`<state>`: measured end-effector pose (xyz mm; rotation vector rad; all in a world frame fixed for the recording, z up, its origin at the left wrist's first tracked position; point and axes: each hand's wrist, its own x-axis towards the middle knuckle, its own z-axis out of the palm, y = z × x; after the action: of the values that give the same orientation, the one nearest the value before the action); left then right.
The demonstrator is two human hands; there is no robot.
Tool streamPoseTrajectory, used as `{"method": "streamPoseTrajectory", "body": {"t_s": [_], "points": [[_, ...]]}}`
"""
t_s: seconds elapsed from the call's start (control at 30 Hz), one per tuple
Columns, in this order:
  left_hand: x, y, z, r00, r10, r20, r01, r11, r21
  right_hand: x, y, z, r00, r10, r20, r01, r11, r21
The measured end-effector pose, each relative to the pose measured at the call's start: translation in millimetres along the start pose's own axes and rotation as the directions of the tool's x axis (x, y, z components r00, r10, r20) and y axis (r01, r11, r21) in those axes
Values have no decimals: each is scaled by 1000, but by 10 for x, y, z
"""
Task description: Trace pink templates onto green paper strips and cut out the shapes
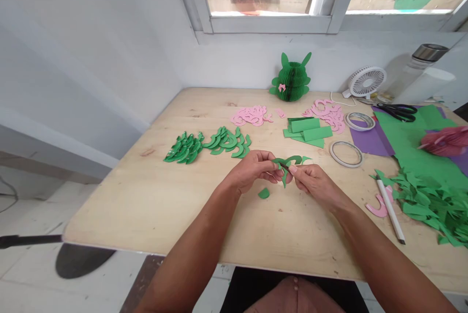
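Note:
My left hand [259,169] is closed, its fingers pinching a curved piece of green paper [297,159] above the middle of the table. My right hand [310,179] is closed too, thumb and fingers pressed together at the near side of the same paper. A narrow dark strip shows between the hands; whether it is a tool or a shaded fold I cannot make out. A pointed green end hangs down between them. Below my left hand lies a small rounded green scrap [263,193]. Left of it sit stacked green paper arcs [228,141] and folded green pieces [184,147].
Pink paper cutouts [250,115], folded green strips [309,129] and a green honeycomb paper figure [291,81] stand farther back. Rightward are tape rolls [346,154], black scissors [397,111], a white pen [390,210], a heap of green scraps [435,205] and a small fan [366,82].

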<state>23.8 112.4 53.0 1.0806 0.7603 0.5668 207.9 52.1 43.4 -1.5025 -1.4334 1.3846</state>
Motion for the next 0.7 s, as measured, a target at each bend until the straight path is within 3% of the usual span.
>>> {"method": "streamPoseTrajectory", "body": {"t_s": [0.43,0.7], "points": [[5,-10,-9,1000,-11,25,11,1000,6,42,101,-35,999,-42,30,42,999,-8],[6,-10,9,999,32,-28,-32,999,6,26,33,33,999,2,-41,0,999,48]]}}
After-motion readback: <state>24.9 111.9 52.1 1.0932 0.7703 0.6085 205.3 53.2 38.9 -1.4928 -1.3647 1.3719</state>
